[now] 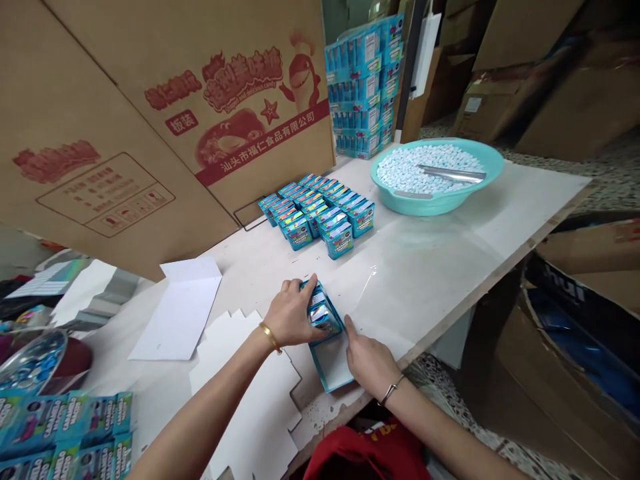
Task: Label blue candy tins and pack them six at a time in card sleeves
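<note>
My left hand [294, 312] is closed around a short row of small blue candy packets [323, 317], thumb on the near side and fingers on the far side. The packets sit at the far end of a shallow blue display box [333, 367], whose near part shows a bare pale inside. My right hand [373, 363] grips the right wall of this box, with the index finger stretched along its outer side. The thumb of that hand is hidden. Farther back, several rows of similar packets [315, 207] stand on the white table [400, 280].
A turquoise basin [440, 200] of pale candies holds a metal scoop [453, 174]. Filled boxes [360, 87] are stacked behind it. A big carton [165, 100] stands at left. Flat white cardboard [245, 400], a folded white sheet [180, 310] and blue packs [65, 427] lie left.
</note>
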`<state>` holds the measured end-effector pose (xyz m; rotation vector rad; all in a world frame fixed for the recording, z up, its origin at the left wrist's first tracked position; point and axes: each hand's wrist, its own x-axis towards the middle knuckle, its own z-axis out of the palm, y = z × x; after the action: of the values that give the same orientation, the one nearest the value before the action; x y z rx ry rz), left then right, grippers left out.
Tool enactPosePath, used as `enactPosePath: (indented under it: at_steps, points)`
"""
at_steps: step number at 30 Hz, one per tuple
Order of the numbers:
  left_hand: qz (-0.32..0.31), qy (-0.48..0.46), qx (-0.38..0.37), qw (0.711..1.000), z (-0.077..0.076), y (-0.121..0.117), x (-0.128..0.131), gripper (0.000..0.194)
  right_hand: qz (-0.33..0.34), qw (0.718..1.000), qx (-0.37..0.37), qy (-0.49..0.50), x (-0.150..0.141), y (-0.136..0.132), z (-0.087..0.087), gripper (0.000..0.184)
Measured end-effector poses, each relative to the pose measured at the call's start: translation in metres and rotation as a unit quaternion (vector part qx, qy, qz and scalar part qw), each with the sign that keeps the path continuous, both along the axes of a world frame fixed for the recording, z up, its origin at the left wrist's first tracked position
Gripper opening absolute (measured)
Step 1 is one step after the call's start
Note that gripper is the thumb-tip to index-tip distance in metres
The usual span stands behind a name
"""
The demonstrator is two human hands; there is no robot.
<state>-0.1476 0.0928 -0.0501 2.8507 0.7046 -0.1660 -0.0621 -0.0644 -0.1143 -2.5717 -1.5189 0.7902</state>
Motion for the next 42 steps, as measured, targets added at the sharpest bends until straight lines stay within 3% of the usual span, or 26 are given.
enactPosePath:
  at_steps: [5, 9, 13, 16, 18, 21, 26, 31, 33, 35, 39, 42]
  points:
    - [0.03, 0.017, 0.094, 0.995, -0.009, 0.005, 0.013, 0.111, -0.005, 1.0, 0.0, 0.002, -0.003, 0.011, 0.0, 0.058]
    - [0.005, 0.051, 0.063, 0.997, 0.006, 0.021, 0.032, 0.122, -0.007, 1.0, 0.017, 0.02, -0.003, 0.018, 0.002, 0.058]
    - [-0.006, -0.052, 0.083, 0.995, 0.021, 0.056, 0.098, 0.117, -0.011, 0.999, 0.033, 0.018, -0.003, 0.019, 0.002, 0.057]
    - [-0.011, -0.009, 0.101, 0.995, 0.012, 0.089, 0.155, 0.125, -0.012, 0.999, 0.027, 0.027, -0.002, 0.02, 0.003, 0.06]
    - [-0.012, 0.045, 0.099, 0.994, 0.001, 0.107, 0.179, 0.126, -0.014, 0.999, 0.019, 0.038, -0.001, 0.021, 0.003, 0.061]
    - [-0.025, 0.069, 0.108, 0.991, -0.014, 0.115, 0.187, 0.115, -0.015, 0.999, 0.017, 0.044, 0.001, 0.024, 0.004, 0.063]
    - [-0.045, 0.011, 0.149, 0.988, -0.018, 0.094, 0.178, 0.099, -0.015, 0.999, 0.028, 0.04, 0.003, 0.025, 0.004, 0.062]
    - [0.023, 0.001, 0.057, 0.998, -0.009, 0.086, 0.189, 0.115, -0.01, 0.998, 0.057, 0.029, 0.004, 0.021, 0.0, 0.058]
    - [0.045, -0.045, 0.017, 0.998, 0.004, 0.085, 0.184, 0.119, -0.009, 0.996, 0.082, 0.03, 0.005, 0.017, -0.003, 0.056]
    - [0.029, -0.15, -0.011, 0.988, 0.023, 0.079, 0.162, 0.121, -0.006, 0.994, 0.107, 0.036, 0.007, 0.01, -0.007, 0.055]
    - [-0.089, -0.346, -0.109, 0.928, 0.068, 0.04, 0.069, 0.121, 0.021, 0.988, 0.14, 0.053, 0.01, -0.004, -0.018, 0.053]
    - [-0.086, -0.368, -0.222, 0.899, 0.075, -0.007, -0.009, 0.123, 0.016, 0.981, 0.179, 0.068, 0.011, -0.011, -0.024, 0.05]
